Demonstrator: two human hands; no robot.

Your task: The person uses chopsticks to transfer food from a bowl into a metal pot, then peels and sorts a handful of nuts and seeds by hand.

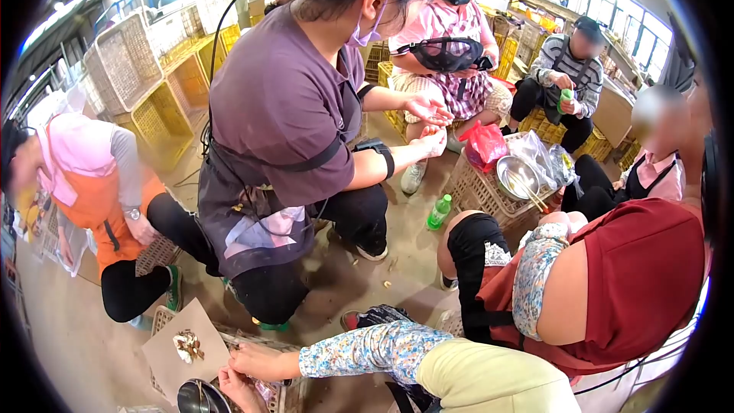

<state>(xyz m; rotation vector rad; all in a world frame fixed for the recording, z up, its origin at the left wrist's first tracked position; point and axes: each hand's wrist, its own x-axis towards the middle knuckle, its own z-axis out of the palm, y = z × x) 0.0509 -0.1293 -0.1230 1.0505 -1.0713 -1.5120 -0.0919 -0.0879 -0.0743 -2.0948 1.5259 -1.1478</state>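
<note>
At the lower left, my right hand (264,360) reaches in from the right in a floral sleeve (367,350). My left hand (241,391) comes up from the bottom edge. Their fingertips meet and are closed; whatever is between them is too small or hidden to make out. Just left of them lies a brown cardboard sheet (164,356) bearing a small pile of white and brown bits (188,346). Below my hands, a dark, shiny bowl (193,398) with thin sticks across it is cut off by the frame. These rest on a plastic crate (287,394).
A person in a purple shirt (283,107) stands ahead, palms up. Someone in red (627,291) sits at right; others sit around. A crate (474,187) holds a metal bowl (518,176), chopsticks and bags. A green bottle (439,213) stands on the floor. Crates (157,122) stack behind.
</note>
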